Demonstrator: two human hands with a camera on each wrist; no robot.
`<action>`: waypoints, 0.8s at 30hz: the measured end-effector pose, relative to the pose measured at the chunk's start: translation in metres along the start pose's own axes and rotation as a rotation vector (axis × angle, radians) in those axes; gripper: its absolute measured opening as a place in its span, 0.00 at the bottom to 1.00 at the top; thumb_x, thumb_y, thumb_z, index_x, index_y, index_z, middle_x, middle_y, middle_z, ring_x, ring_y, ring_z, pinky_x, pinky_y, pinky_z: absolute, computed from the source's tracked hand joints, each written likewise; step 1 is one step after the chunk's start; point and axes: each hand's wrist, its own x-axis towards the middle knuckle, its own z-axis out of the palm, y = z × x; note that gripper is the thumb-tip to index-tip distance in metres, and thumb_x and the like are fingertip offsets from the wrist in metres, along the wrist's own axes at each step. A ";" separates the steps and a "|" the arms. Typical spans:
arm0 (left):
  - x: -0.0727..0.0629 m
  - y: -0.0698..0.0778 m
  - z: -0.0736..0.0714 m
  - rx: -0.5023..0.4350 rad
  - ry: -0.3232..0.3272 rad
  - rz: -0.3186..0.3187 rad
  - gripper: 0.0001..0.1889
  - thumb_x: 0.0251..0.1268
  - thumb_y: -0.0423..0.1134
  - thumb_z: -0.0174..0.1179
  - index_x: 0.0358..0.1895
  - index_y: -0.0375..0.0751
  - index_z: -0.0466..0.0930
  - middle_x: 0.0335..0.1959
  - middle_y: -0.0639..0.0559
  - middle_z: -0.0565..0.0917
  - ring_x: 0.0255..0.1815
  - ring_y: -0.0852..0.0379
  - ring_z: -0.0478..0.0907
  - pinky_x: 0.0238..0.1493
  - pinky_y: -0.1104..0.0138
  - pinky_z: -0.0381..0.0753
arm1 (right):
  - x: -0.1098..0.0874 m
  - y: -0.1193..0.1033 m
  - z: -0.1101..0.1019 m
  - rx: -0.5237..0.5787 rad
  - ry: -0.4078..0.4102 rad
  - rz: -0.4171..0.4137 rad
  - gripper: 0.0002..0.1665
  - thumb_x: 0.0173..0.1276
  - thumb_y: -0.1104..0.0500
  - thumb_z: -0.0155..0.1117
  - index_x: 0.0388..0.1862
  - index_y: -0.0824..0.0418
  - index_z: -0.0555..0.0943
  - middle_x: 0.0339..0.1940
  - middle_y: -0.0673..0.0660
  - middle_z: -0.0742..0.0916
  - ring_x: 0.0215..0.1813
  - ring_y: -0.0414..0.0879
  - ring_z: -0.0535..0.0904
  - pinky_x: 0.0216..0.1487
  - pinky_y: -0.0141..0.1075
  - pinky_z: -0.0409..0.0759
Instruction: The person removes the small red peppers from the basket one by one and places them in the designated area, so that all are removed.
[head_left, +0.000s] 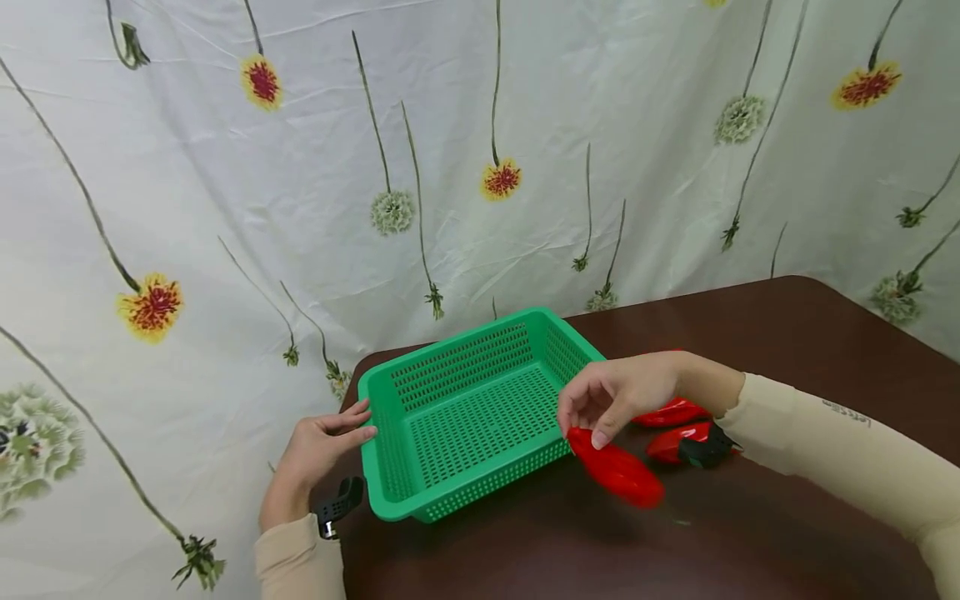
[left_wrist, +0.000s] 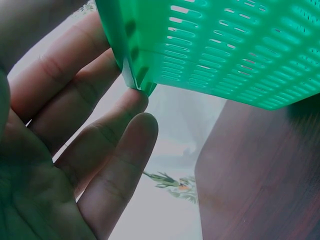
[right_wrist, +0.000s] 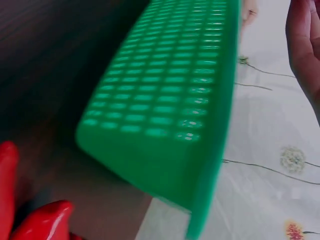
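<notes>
A green plastic basket (head_left: 472,425) with slotted walls stands on the dark table. My left hand (head_left: 318,450) is at its left end, fingers nearly straight against the rim; the left wrist view shows fingertips (left_wrist: 135,100) touching the rim's outer side. Over the basket's near right corner, my right hand (head_left: 618,396) pinches one end of a long red pepper (head_left: 622,477), its other end slanting down to the right, slightly blurred. In the right wrist view the held pepper cannot be made out, only part of the hand (right_wrist: 306,50) beside the basket.
More glossy red peppers (head_left: 675,412) lie on the table beneath the right forearm, one with a dark green end (head_left: 708,450). A flower-printed white cloth (head_left: 465,108) hangs behind the table (head_left: 787,350). A black strap (head_left: 341,504) is at the left wrist.
</notes>
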 end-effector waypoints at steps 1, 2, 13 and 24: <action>0.001 0.000 0.000 0.002 0.000 0.003 0.28 0.65 0.45 0.68 0.64 0.32 0.78 0.73 0.43 0.69 0.81 0.37 0.53 0.73 0.45 0.67 | -0.001 0.002 0.001 0.008 -0.008 0.005 0.15 0.70 0.66 0.64 0.53 0.71 0.76 0.39 0.69 0.77 0.40 0.39 0.75 0.42 0.27 0.78; 0.001 0.000 0.000 0.003 0.000 0.007 0.28 0.65 0.45 0.68 0.64 0.32 0.78 0.73 0.43 0.69 0.81 0.37 0.53 0.73 0.45 0.67 | -0.002 0.005 0.002 0.012 -0.018 0.011 0.15 0.70 0.66 0.64 0.53 0.72 0.76 0.40 0.71 0.77 0.41 0.38 0.75 0.43 0.27 0.79; 0.002 -0.001 -0.001 -0.009 -0.009 0.013 0.28 0.66 0.44 0.68 0.64 0.30 0.77 0.74 0.42 0.69 0.81 0.38 0.53 0.72 0.47 0.69 | -0.014 0.026 0.014 -0.027 -0.067 0.106 0.18 0.71 0.63 0.64 0.57 0.70 0.80 0.46 0.75 0.80 0.47 0.35 0.77 0.49 0.28 0.82; -0.001 0.002 -0.002 -0.002 -0.016 0.009 0.28 0.66 0.46 0.67 0.64 0.31 0.78 0.74 0.43 0.69 0.81 0.37 0.53 0.72 0.47 0.69 | -0.033 0.041 0.018 -0.071 -0.037 0.232 0.21 0.71 0.60 0.65 0.60 0.66 0.83 0.52 0.64 0.87 0.47 0.33 0.79 0.51 0.32 0.85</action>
